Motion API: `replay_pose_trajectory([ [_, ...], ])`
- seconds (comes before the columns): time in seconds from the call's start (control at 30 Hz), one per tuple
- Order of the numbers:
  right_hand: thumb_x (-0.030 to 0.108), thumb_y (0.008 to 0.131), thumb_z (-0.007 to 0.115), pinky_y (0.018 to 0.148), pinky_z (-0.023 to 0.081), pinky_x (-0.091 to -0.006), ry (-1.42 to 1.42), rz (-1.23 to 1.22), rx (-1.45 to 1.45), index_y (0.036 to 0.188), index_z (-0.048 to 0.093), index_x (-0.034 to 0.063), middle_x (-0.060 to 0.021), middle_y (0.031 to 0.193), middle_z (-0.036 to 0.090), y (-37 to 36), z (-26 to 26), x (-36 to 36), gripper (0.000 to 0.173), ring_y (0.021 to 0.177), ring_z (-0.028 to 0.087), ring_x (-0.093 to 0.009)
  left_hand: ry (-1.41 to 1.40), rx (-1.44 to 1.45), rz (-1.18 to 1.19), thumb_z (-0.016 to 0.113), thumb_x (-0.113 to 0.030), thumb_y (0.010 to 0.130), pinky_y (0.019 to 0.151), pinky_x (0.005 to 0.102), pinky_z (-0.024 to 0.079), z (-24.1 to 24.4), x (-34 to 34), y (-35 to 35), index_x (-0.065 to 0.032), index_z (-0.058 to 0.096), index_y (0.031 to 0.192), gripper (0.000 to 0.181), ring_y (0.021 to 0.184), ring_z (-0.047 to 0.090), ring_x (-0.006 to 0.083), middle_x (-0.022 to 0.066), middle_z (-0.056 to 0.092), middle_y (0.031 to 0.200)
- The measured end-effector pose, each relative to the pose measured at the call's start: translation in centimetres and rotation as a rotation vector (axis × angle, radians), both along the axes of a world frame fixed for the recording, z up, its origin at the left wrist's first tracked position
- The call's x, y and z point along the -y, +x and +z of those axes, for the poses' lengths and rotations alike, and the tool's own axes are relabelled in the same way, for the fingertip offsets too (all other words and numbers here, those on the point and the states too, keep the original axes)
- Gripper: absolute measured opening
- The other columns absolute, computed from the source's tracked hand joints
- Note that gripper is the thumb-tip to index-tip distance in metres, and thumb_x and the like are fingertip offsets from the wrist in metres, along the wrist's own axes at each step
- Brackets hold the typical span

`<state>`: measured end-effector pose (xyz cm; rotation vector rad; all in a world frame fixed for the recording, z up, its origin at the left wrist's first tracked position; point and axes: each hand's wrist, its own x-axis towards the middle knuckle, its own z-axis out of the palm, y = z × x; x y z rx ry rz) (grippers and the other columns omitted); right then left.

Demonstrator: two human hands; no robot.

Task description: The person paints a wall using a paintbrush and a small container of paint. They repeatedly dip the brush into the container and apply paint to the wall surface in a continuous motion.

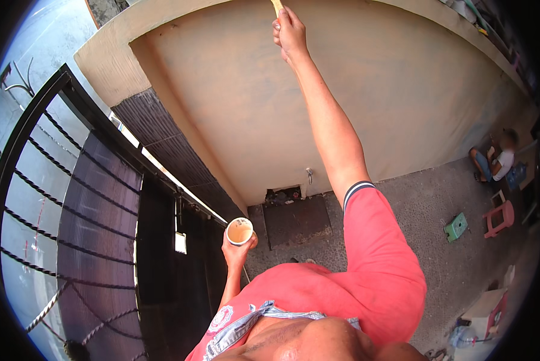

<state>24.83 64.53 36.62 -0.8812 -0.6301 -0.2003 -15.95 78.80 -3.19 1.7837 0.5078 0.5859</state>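
My right hand [290, 34] is raised at the top of the view, against the upper part of a beige painted wall [252, 99]. It grips the handle of what looks like a brush [277, 6]; the far end is cut off by the picture's edge. Low in front of my body, my left hand [237, 248] is closed around a cup [239, 231] with peach-coloured paint inside, its mouth facing up.
A black metal gate [67, 90] with twisted bars stands at left. A tap [309, 176] juts from the wall above a dark floor plate [297, 221]. At right are a green stool [456, 227], a pink stool [499, 219] and a seated person [502, 158].
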Motion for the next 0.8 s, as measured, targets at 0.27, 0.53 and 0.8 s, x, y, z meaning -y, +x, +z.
replay_pose_trajectory([
  [0.27,0.027,0.110,0.049,0.044,0.024,-0.0198,0.002,0.044,-0.138,0.139,0.057,0.0093,0.0073,0.071,0.040,-0.6,-9.2,1.3,0.035,0.053,0.032,-0.001,-0.004,-0.009,-0.040,0.094,-0.016,0.069,0.096,0.0371,0.055,0.0,0.7,-0.1,-0.0034,0.064,0.124,0.064,0.107,0.071,0.0216,0.0102,0.074,0.115],
  [0.53,0.025,0.110,0.049,0.044,0.025,-0.0216,0.081,0.028,0.072,0.122,0.060,0.0080,0.0061,0.068,0.040,1.4,-1.5,2.4,0.024,0.052,0.032,-0.002,-0.009,-0.007,-0.068,0.094,-0.012,0.069,0.099,0.0368,0.054,0.4,0.9,0.3,-0.0017,0.061,0.129,0.069,0.110,0.070,0.0222,0.0111,0.072,0.119],
  [0.8,0.027,0.110,0.050,0.045,0.023,-0.0208,0.047,0.007,-0.066,0.133,0.058,0.0097,0.0060,0.071,0.041,2.4,-6.3,4.1,0.030,0.053,0.032,-0.002,-0.006,0.022,-0.080,0.090,-0.008,0.071,0.100,0.0356,0.052,-0.6,1.7,1.3,-0.0013,0.060,0.130,0.067,0.111,0.068,0.0200,0.0093,0.070,0.120],
])
